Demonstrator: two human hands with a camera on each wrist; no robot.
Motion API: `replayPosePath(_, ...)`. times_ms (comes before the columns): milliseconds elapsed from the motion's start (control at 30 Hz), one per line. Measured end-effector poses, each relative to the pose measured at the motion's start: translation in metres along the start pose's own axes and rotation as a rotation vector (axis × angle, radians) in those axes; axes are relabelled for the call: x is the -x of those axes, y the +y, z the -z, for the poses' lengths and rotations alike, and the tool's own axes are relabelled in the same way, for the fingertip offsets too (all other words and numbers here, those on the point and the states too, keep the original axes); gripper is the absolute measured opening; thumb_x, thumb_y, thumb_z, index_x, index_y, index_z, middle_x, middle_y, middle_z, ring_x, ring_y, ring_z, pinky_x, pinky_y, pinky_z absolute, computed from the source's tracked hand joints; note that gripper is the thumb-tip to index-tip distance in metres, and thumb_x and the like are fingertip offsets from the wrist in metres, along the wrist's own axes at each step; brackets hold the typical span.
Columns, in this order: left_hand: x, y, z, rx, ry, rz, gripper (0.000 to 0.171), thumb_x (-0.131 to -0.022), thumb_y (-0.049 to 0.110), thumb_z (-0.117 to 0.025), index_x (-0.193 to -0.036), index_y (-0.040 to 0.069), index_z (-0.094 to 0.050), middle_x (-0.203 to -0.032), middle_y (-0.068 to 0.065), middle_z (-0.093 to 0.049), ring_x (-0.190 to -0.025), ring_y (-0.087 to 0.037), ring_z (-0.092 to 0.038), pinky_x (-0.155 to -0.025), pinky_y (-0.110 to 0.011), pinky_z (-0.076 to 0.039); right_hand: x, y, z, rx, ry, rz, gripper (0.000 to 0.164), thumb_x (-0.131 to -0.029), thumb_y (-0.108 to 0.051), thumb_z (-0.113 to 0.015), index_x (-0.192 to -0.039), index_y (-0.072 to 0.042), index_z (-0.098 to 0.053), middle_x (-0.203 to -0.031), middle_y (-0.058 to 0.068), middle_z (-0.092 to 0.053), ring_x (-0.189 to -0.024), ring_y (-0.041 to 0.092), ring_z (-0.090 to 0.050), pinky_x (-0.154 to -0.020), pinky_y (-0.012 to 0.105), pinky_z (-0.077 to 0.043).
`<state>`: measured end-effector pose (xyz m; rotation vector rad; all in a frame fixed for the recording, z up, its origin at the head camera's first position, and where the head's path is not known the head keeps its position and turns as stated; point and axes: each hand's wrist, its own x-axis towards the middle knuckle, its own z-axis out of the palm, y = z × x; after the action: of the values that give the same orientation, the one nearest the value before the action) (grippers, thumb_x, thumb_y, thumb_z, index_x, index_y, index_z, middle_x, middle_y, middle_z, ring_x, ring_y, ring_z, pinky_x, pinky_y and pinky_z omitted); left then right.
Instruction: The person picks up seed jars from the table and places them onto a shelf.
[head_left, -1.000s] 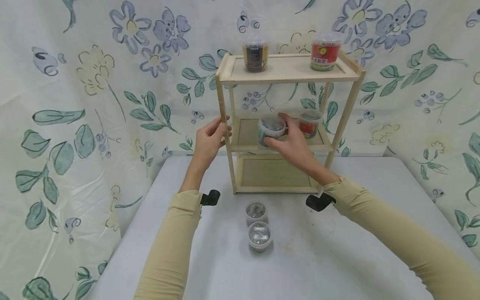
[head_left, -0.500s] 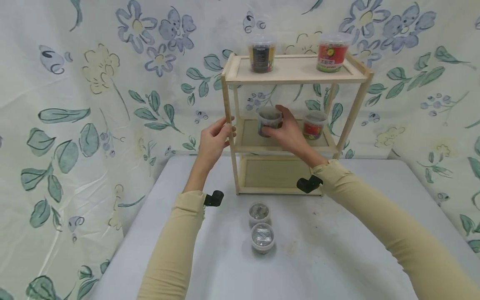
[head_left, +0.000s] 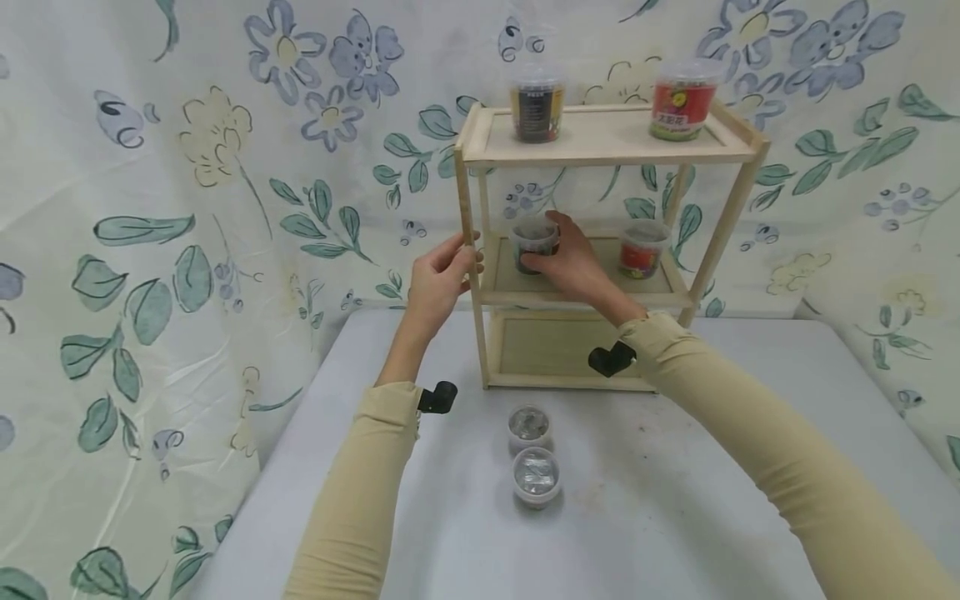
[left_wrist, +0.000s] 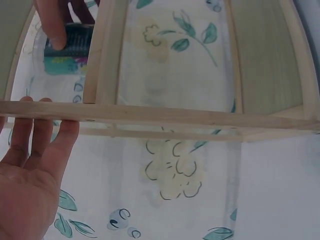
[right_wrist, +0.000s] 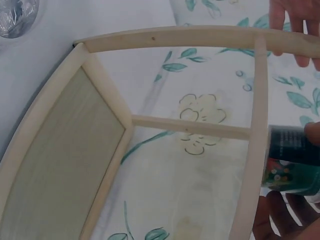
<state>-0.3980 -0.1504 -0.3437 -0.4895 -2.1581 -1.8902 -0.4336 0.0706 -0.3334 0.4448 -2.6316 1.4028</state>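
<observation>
My left hand (head_left: 441,279) grips the left front post (head_left: 465,196) of a light wooden three-tier shelf; in the left wrist view its fingers (left_wrist: 62,145) reach behind that post. On the middle tier, at the left, my right hand (head_left: 573,262) holds a clear plastic cup (head_left: 532,236) with a dark label, thumb on the near side and fingers round the back. The cup is upright, low over the tier. Its label (right_wrist: 287,150) shows dark blue over green with flowers in the right wrist view. To its right stands a red-labelled cup (head_left: 641,250).
The top tier (head_left: 592,137) bears a black-and-yellow cup (head_left: 537,112) at left and a red-and-green cup (head_left: 682,108) at right. Two lidded tubs, one farther (head_left: 528,425) and one nearer (head_left: 536,475), sit on the white table (head_left: 450,517) before the shelf. A flowered sheet (head_left: 172,333) hangs behind.
My right hand has moved the cup left and back over the middle tier, and the cup has gone from tilted to upright. My left hand keeps its grip on the post.
</observation>
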Motion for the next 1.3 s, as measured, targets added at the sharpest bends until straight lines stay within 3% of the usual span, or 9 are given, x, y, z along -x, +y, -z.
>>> replayPosePath(133, -0.001, 0.0, -0.001, -0.003, -0.001, 0.004, 0.039, -0.102, 0.025, -0.052, -0.137, 0.009, -0.059, -0.117, -0.023, -0.064, -0.106, -0.028, -0.063, -0.095, -0.048, -0.053, -0.001, 0.001, 0.001, 0.013, -0.008, -0.01, 0.082, -0.093, -0.027, -0.068, -0.156, -0.004, -0.02, -0.158, 0.02, -0.028, -0.141, 0.032, -0.035, -0.115, 0.043, -0.032)
replayPosePath(267, 0.001, 0.004, -0.001, 0.005, 0.002, 0.023, 0.039, -0.102, 0.021, -0.051, -0.138, 0.009, -0.058, -0.118, -0.024, -0.064, -0.108, -0.029, -0.063, -0.096, -0.048, -0.053, -0.003, 0.001, 0.001, 0.033, -0.019, -0.021, 0.083, -0.093, -0.029, -0.068, -0.155, -0.003, -0.021, -0.158, 0.02, -0.028, -0.145, 0.031, -0.03, -0.118, 0.043, -0.028)
replayPosePath(533, 0.014, 0.031, -0.004, -0.003, -0.004, 0.036, 0.04, -0.101, 0.015, -0.049, -0.138, 0.0, -0.055, -0.12, -0.029, -0.061, -0.108, -0.032, -0.062, -0.098, -0.049, -0.051, -0.005, 0.001, 0.0, 0.056, -0.024, -0.028, 0.083, -0.093, -0.03, -0.068, -0.156, -0.004, -0.02, -0.163, 0.019, -0.018, -0.15, 0.031, -0.019, -0.122, 0.042, -0.018)
replayPosePath(700, 0.015, 0.032, -0.005, -0.014, -0.001, 0.033, 0.041, -0.101, 0.017, -0.048, -0.139, 0.002, -0.055, -0.12, -0.029, -0.062, -0.108, -0.03, -0.063, -0.098, -0.049, -0.051, -0.005, 0.001, -0.002, 0.057, -0.011, -0.018, 0.083, -0.093, -0.029, -0.067, -0.156, -0.003, -0.019, -0.162, 0.02, -0.02, -0.149, 0.032, -0.022, -0.121, 0.042, -0.021)
replayPosePath(800, 0.016, 0.034, -0.005, -0.001, -0.007, 0.03, 0.041, -0.101, 0.015, -0.048, -0.139, 0.0, -0.055, -0.12, -0.03, -0.061, -0.112, -0.036, -0.062, -0.098, -0.05, -0.051, -0.004, 0.003, -0.004, 0.048, -0.006, -0.02, 0.084, -0.093, -0.029, -0.067, -0.156, -0.003, -0.017, -0.162, 0.021, -0.019, -0.149, 0.032, -0.021, -0.121, 0.042, -0.021)
replayPosePath(1033, 0.017, 0.033, -0.006, -0.005, -0.01, 0.032, 0.041, -0.102, 0.014, -0.047, -0.139, -0.001, -0.054, -0.119, -0.029, -0.061, -0.115, -0.04, -0.059, -0.099, -0.052, -0.05, -0.002, 0.006, -0.002, 0.023, -0.006, -0.049, 0.088, -0.093, -0.032, -0.067, -0.157, -0.006, -0.013, -0.153, 0.023, -0.032, -0.132, 0.035, -0.043, -0.108, 0.046, -0.04)
replayPosePath(1300, 0.017, 0.035, -0.006, -0.009, 0.0, 0.037, 0.04, -0.101, 0.014, -0.047, -0.137, 0.0, -0.056, -0.119, -0.031, -0.061, -0.115, -0.04, -0.06, -0.098, -0.051, -0.051, 0.006, 0.004, 0.008, -0.018, -0.016, -0.053, 0.087, -0.093, -0.031, -0.065, -0.158, -0.007, -0.012, -0.15, 0.022, -0.035, -0.126, 0.036, -0.046, -0.102, 0.048, -0.043)
